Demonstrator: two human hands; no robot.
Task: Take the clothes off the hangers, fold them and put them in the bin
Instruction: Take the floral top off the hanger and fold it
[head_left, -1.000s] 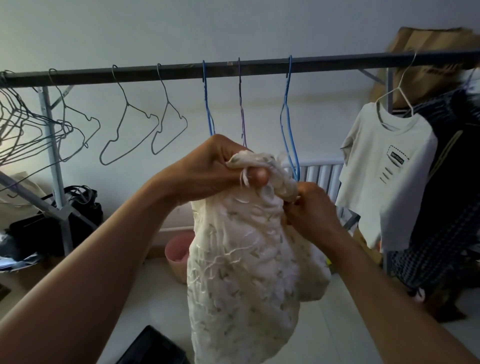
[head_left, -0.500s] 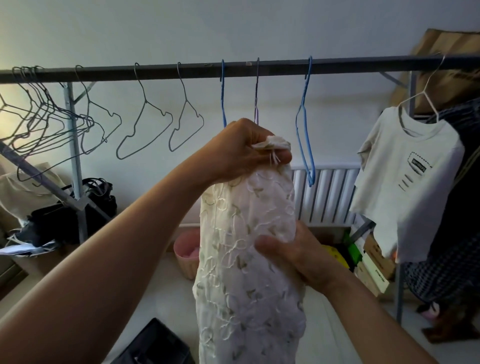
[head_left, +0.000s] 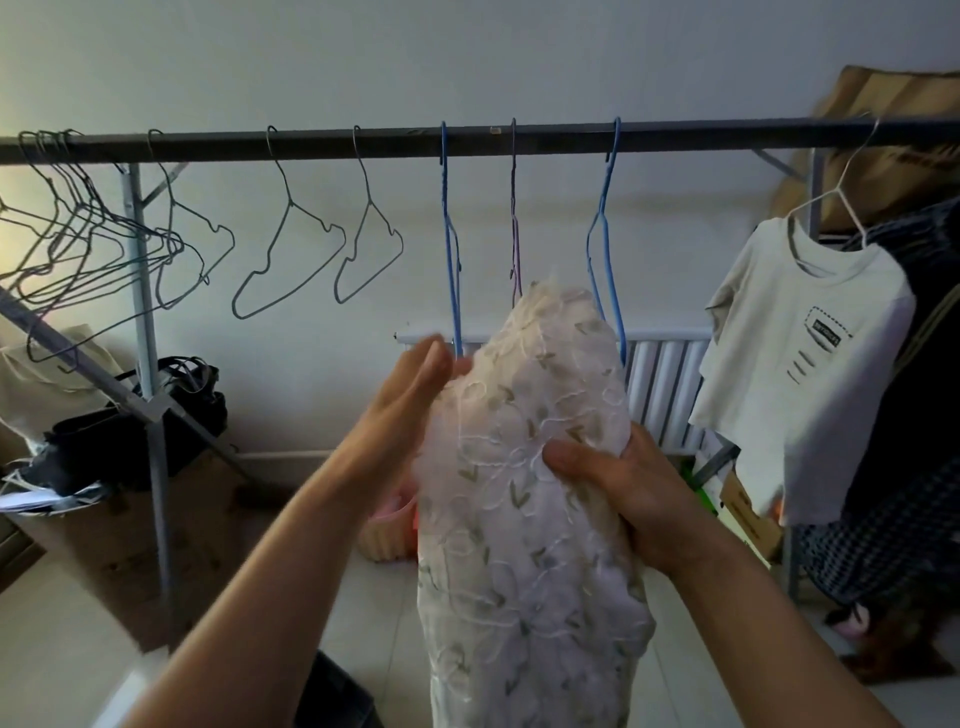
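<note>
White sheer garment with pale green leaf embroidery is hanging in mid-air in front of the dark metal clothes rail, apparently free of any hanger and gathered into a long bundle. Its long axis is running nearly upright, with the top end poking up beside a bare blue wire hanger and the lower end dropping out of view. The right hand is gripping the bundle's middle from the right, thumb curling across the front. The left hand, slightly blurred, is lying against the upper left flank, fingers straight and clasping nothing. That hand is sitting nearer the loose top end, just up and right of its fingertips, so it is probably the one to bring the top down into a fold.
</note>
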